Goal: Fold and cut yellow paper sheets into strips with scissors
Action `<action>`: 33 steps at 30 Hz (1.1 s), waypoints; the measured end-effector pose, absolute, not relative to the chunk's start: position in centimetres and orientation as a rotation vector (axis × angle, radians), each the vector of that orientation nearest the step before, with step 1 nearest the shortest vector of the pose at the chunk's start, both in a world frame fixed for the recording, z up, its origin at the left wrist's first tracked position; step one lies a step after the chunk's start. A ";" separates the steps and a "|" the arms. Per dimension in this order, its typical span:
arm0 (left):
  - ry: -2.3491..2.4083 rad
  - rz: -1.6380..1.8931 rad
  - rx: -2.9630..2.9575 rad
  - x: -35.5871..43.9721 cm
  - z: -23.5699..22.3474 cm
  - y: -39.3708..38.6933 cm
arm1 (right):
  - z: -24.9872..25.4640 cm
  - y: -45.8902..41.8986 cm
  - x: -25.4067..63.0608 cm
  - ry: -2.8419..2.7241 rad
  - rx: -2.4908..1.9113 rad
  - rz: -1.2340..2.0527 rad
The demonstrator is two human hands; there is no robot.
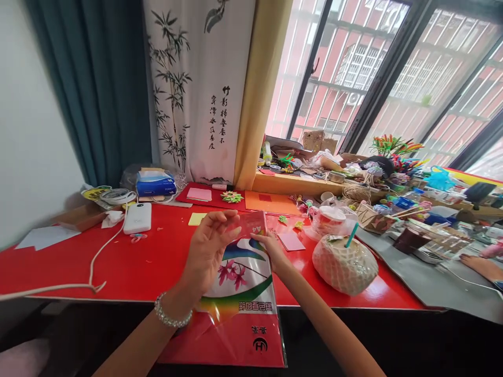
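Observation:
A glossy pack of A4 coloured paper (236,293), printed with pink flowers and a rainbow band, juts over the front edge of the red table. Its print reads upside down. My right hand (272,250) grips the pack's right edge, thumb on top. Raised over the pack's left part is my left hand (210,251), its fingers loosely bent and apart from the thumb, with nothing visible between them. That hand covers some of the pack. Beyond lie a yellow paper slip (197,219) and a pink paper slip (291,241).
A netted coconut (346,264) with a teal straw stands at right. A white power bank (137,218) with a cable and a blue tissue pack (156,183) sit at left. Craft supplies crowd the windowsill and the grey mat (412,275).

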State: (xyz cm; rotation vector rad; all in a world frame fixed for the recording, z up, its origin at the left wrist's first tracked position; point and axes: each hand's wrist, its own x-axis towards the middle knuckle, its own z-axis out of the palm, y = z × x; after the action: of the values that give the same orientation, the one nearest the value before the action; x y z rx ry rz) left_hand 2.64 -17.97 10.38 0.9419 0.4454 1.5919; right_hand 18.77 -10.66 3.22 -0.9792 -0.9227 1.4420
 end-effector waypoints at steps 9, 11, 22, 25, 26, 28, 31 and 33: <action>0.523 1.538 1.088 2.8 8.7 -13.8 | 3.1 -8.6 20.1 -1.384 -1.124 0.749; 0.526 1.505 1.133 3.0 8.6 -13.4 | 5.6 -10.1 20.0 -1.465 -0.965 0.951; 0.542 1.535 1.227 3.8 8.2 -12.4 | 10.1 -11.6 18.6 -1.299 -0.675 1.662; 0.526 1.516 1.265 3.6 8.0 -12.3 | 9.8 -11.5 18.7 -1.248 -0.688 1.704; 0.513 1.512 1.277 3.5 7.9 -12.3 | 9.8 -11.5 18.8 -1.236 -0.688 1.712; 0.499 1.507 1.292 3.4 7.7 -12.3 | 9.7 -11.7 18.8 -1.224 -0.694 1.724; 0.512 1.502 1.282 3.3 7.6 -12.4 | 9.7 -12.0 18.5 -1.211 -0.712 1.727; 0.524 1.500 1.269 3.3 7.6 -12.6 | 9.6 -12.1 18.2 -1.204 -0.724 1.708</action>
State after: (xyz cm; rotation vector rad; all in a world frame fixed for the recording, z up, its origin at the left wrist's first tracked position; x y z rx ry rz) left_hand 3.31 -12.60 7.59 1.2690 0.5244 1.5000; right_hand 18.15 -12.14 9.58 -0.7236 -1.2043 1.7080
